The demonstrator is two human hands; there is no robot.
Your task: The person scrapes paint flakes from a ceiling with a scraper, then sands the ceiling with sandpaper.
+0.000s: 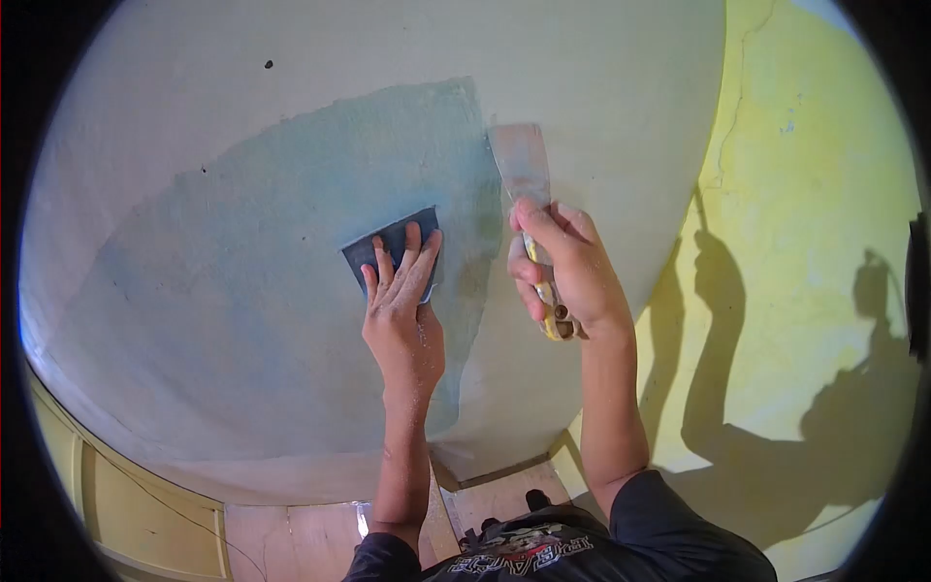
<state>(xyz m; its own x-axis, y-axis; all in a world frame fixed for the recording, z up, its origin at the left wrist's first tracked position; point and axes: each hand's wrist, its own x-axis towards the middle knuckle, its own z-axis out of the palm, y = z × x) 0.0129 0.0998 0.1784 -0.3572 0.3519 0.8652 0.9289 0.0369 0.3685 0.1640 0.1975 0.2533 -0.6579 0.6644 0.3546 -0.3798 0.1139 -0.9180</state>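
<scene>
A sanding sheet (393,254) was pressed flat to the wall (242,242) by the open left hand (402,310); a putty knife (529,194) was gripped in the right hand (567,267). Even pressure was judged best.

bare wall (242,320) all around (left especially), putty knife (521,165) rightward

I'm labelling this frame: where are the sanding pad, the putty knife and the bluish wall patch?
sanding pad (373,247), head view, upper left corner.
putty knife (522,163), head view, blade middle.
bluish wall patch (272,242), head view, centre.
</scene>
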